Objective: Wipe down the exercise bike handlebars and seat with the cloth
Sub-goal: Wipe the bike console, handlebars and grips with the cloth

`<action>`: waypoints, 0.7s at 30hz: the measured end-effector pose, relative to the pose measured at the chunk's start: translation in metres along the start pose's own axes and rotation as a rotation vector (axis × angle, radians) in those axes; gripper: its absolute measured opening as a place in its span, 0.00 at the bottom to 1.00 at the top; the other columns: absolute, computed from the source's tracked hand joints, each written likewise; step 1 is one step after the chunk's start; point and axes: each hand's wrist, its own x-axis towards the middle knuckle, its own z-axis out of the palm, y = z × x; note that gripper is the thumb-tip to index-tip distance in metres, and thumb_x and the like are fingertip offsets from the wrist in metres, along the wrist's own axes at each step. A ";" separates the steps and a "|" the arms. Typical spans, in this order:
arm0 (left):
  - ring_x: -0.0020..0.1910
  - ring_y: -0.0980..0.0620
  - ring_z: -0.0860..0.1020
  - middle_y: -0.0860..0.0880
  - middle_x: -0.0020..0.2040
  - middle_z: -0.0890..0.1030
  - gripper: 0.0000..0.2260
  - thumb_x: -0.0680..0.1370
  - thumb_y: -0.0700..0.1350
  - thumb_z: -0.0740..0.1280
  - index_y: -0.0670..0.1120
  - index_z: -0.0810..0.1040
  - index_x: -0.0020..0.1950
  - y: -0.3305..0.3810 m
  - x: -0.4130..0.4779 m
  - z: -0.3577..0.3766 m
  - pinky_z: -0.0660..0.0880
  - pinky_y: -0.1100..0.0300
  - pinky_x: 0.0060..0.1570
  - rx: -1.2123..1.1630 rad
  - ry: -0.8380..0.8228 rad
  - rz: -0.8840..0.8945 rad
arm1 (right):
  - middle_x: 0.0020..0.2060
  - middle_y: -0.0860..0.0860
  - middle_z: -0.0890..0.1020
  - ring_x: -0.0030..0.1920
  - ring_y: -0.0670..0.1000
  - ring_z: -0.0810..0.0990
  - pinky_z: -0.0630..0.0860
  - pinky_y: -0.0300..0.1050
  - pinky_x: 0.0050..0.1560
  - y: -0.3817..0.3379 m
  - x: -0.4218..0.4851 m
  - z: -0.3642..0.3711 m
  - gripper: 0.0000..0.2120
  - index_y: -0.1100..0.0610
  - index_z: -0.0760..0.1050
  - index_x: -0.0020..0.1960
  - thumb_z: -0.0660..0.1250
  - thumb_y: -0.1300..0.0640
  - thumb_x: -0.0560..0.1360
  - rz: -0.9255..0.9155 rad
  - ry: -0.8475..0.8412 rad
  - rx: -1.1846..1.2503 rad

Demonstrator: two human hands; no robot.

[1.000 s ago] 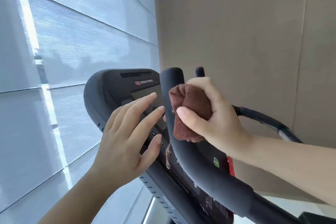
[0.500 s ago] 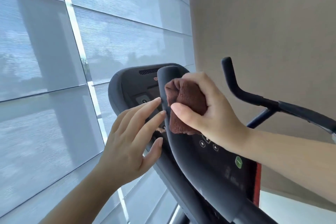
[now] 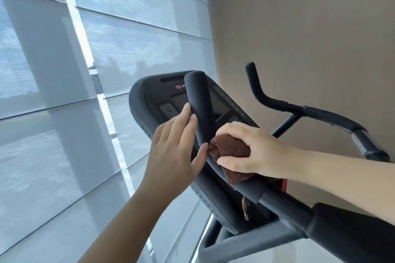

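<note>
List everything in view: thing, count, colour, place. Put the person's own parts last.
handlebar: one, black, near side, rising in front of the console
far handlebar: one, black, right, by the wall
console: one, black, centre, behind the near handlebar
cloth: one, reddish brown, bunched against the near handlebar below its tip
window blind: one, pale grey, left half
wall: one, beige, right
left hand: one, open, fingers resting on the left side of the near handlebar
right hand: one, closed on the cloth, pressing it to the handlebar
</note>
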 end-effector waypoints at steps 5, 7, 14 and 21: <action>0.61 0.41 0.73 0.39 0.67 0.71 0.24 0.75 0.51 0.59 0.36 0.71 0.64 0.008 -0.006 -0.007 0.65 0.54 0.60 -0.035 -0.107 -0.088 | 0.42 0.45 0.72 0.44 0.39 0.72 0.65 0.25 0.45 -0.010 -0.007 -0.001 0.12 0.37 0.69 0.48 0.69 0.46 0.69 0.025 -0.049 -0.043; 0.62 0.40 0.72 0.40 0.68 0.70 0.25 0.75 0.52 0.63 0.37 0.70 0.66 0.010 -0.009 -0.009 0.65 0.52 0.61 -0.033 -0.140 -0.101 | 0.41 0.45 0.71 0.44 0.40 0.72 0.65 0.26 0.44 -0.013 -0.013 -0.004 0.12 0.39 0.70 0.49 0.68 0.44 0.68 0.003 -0.112 -0.075; 0.60 0.36 0.73 0.35 0.66 0.69 0.26 0.72 0.55 0.63 0.38 0.74 0.63 0.018 -0.010 -0.018 0.62 0.50 0.60 0.035 -0.255 -0.034 | 0.41 0.43 0.78 0.44 0.39 0.75 0.69 0.30 0.46 0.004 -0.025 -0.010 0.09 0.43 0.73 0.47 0.67 0.45 0.68 0.021 -0.050 0.192; 0.58 0.39 0.75 0.36 0.66 0.69 0.27 0.69 0.58 0.67 0.44 0.69 0.62 0.027 -0.013 -0.022 0.71 0.49 0.54 0.078 -0.275 -0.008 | 0.49 0.53 0.77 0.48 0.47 0.76 0.72 0.41 0.53 0.030 0.041 -0.010 0.07 0.44 0.69 0.48 0.67 0.51 0.73 -0.041 0.374 0.433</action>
